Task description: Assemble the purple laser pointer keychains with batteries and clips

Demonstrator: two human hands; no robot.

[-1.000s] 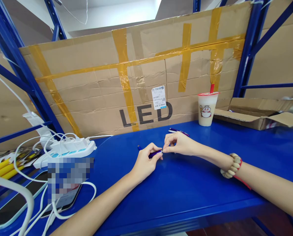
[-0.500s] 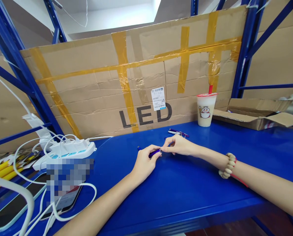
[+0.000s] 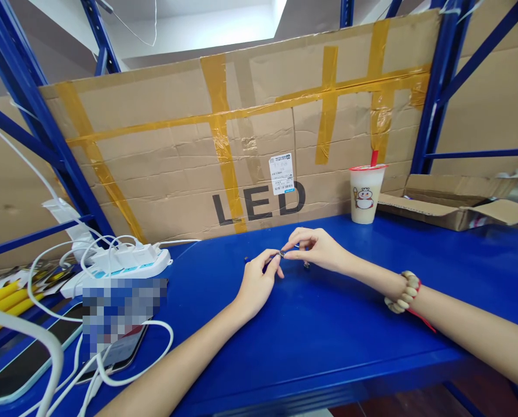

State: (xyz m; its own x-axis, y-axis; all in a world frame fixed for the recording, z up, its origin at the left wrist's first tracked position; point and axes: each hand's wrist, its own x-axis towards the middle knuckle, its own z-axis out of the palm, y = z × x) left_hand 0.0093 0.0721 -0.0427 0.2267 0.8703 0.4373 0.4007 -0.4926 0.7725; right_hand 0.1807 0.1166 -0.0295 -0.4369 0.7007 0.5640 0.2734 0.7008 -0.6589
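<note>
My left hand [image 3: 258, 284] grasps a dark pen [image 3: 265, 267] between thumb and fingers; most of its barrel is hidden in the grip. The rear end shows beyond my knuckles, toward the surface's [image 3: 328, 324] left side. My right hand [image 3: 322, 250] pinches a small dark piece [image 3: 282, 254] at the pen's front end; whether the two are joined, I cannot tell. Both hands are above the surface, nearer its back edge than its front. A cup [image 3: 363, 196] stands upright by the back edge, right of my grip.
</note>
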